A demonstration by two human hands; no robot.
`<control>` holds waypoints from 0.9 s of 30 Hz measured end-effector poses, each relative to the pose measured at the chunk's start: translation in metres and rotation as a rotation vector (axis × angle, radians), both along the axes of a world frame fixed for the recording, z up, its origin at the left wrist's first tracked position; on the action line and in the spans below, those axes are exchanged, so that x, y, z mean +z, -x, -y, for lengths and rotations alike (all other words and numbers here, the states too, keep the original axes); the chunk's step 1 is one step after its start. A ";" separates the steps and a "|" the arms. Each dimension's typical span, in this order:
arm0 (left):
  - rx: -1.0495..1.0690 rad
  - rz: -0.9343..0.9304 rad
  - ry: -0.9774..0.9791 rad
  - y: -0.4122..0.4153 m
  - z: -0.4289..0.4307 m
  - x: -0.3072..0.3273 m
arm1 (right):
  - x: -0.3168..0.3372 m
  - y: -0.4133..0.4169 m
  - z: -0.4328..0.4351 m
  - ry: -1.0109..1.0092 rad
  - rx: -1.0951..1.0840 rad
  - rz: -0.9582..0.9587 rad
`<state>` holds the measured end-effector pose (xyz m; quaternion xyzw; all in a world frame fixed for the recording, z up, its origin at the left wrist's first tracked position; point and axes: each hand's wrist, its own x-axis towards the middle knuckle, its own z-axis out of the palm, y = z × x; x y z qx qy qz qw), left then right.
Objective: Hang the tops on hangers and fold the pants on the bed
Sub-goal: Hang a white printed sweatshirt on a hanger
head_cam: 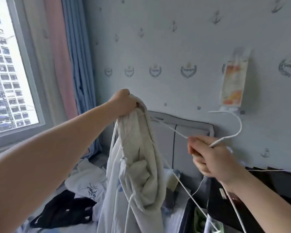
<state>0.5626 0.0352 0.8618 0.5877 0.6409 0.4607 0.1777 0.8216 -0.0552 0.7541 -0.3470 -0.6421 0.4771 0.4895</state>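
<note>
The hoodie (136, 165) hangs down from the left hand (124, 103). The wire hanger (238, 130) is in the right hand (208, 158), just right of it, with one arm reaching over to the hoodie's top. The bed (91, 227) is below both hands, with a t-shirt (87, 180) lying on it under the left arm. The headboard (183, 132) sits behind the hands, and the window (7, 64) is way off to their left.

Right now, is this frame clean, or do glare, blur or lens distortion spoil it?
Head view: the window is partly overexposed, indoors dim; wide-angle distortion bows the window frame; the wall poster is blurred; the left hand and white top are fairly sharp.
</note>
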 end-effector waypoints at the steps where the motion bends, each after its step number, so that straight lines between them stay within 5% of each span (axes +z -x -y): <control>1: -0.006 0.094 -0.039 0.018 -0.004 -0.012 | -0.013 0.013 -0.004 0.035 0.014 0.001; 4: 0.057 -0.126 0.025 0.051 -0.011 -0.052 | -0.045 0.052 -0.010 0.129 0.039 -0.002; 11: 0.025 -0.230 0.090 0.082 -0.008 -0.137 | -0.115 0.112 -0.015 0.266 0.069 0.005; 15: -0.025 -0.292 0.261 0.079 0.004 -0.172 | -0.166 0.143 -0.026 0.193 -0.022 0.184; 18: -0.109 -0.065 0.392 0.073 0.018 -0.191 | -0.184 0.169 -0.031 0.140 -0.054 0.331; 22: -0.187 0.278 0.499 0.076 0.036 -0.205 | -0.193 0.165 -0.031 0.158 -0.096 0.133; 27: -0.282 0.427 0.458 0.059 0.052 -0.206 | -0.204 0.159 -0.020 0.180 0.066 0.173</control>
